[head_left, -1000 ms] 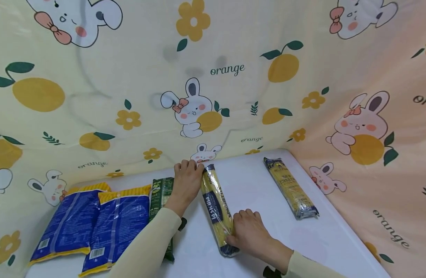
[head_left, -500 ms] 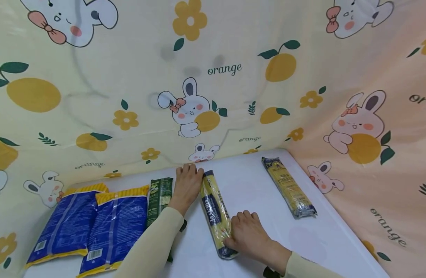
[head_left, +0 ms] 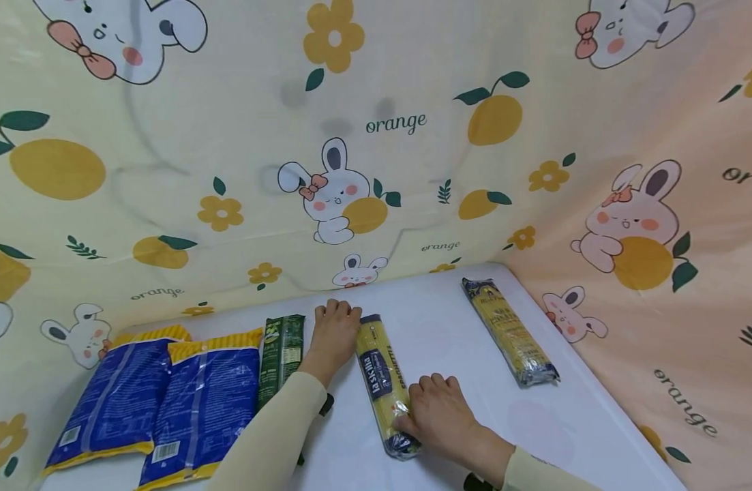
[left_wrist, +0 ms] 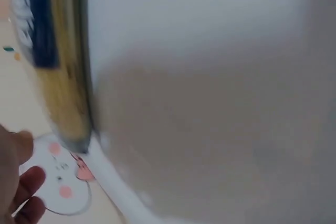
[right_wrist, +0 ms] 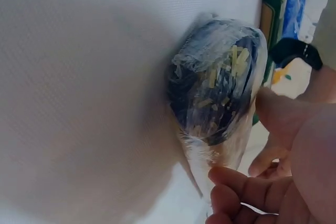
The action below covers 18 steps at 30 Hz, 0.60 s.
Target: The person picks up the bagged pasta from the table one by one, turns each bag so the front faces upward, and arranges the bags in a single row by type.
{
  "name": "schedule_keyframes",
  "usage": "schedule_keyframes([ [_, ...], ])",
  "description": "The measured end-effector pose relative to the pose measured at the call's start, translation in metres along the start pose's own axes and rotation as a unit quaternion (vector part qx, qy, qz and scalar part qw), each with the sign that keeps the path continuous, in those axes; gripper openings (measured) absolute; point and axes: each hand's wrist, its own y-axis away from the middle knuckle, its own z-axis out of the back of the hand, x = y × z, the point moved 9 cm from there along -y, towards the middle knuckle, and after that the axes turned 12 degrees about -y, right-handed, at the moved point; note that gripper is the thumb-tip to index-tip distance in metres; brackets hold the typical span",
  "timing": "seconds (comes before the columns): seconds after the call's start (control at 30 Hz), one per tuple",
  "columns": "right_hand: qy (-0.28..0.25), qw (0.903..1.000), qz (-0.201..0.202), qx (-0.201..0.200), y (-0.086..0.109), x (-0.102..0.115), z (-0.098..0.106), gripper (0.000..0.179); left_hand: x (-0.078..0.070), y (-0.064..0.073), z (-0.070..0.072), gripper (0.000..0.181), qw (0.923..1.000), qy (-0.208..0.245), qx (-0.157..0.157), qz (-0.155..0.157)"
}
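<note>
A clear pack of spaghetti (head_left: 383,382) with a dark blue label lies lengthwise between my hands on the white table. My right hand (head_left: 443,416) grips its near end, thumb on the left side and fingers on the right. The right wrist view shows the crinkled dark end (right_wrist: 215,82) of the pack by that thumb. Beside the pack's far end is my left hand (head_left: 334,337), fingers loosely bent. In the left wrist view, a gap separates the left fingertips (left_wrist: 32,179) from the pack's tip (left_wrist: 76,142).
Two blue and yellow bags (head_left: 213,402) overlap at the left. Next to them lies a green pack (head_left: 281,351), partly behind the left sleeve. Another spaghetti pack (head_left: 510,331) is at the right. A printed cloth (head_left: 412,184) rises behind the white table (head_left: 474,402).
The spaghetti pack's far end now shows lower in the head view, and my left hand has drawn slightly toward me beside it. My right hand stays at the near end.
</note>
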Motion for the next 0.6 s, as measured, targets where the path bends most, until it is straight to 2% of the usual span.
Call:
schedule_keyframes([
  [0.13, 0.008, 0.9997, 0.011, -0.022, 0.000, 0.001, 0.001, 0.054, -0.019, 0.015, -0.004, 0.036, 0.9972, 0.033, 0.049, -0.045],
  [0.3, 0.012, 0.9972, 0.058, -0.046, 0.000, 0.011, -0.006, 0.060, -0.038, 0.040, -0.005, 0.058, 0.9876, 0.067, 0.100, -0.102],
  [0.37, 0.013, 0.9966, 0.073, -0.036, 0.000, 0.016, -0.011, 0.068, -0.041, 0.048, -0.004, 0.065, 0.9827, 0.078, 0.121, -0.117],
  [0.47, 0.009, 0.9971, 0.075, -0.008, -0.001, 0.022, -0.019, 0.077, -0.043, 0.057, -0.004, 0.070, 0.9769, 0.092, 0.141, -0.131],
  [0.6, -0.005, 0.9972, 0.072, 0.020, -0.006, 0.029, -0.029, 0.078, -0.044, 0.062, -0.008, 0.068, 0.9758, 0.097, 0.146, -0.131],
])
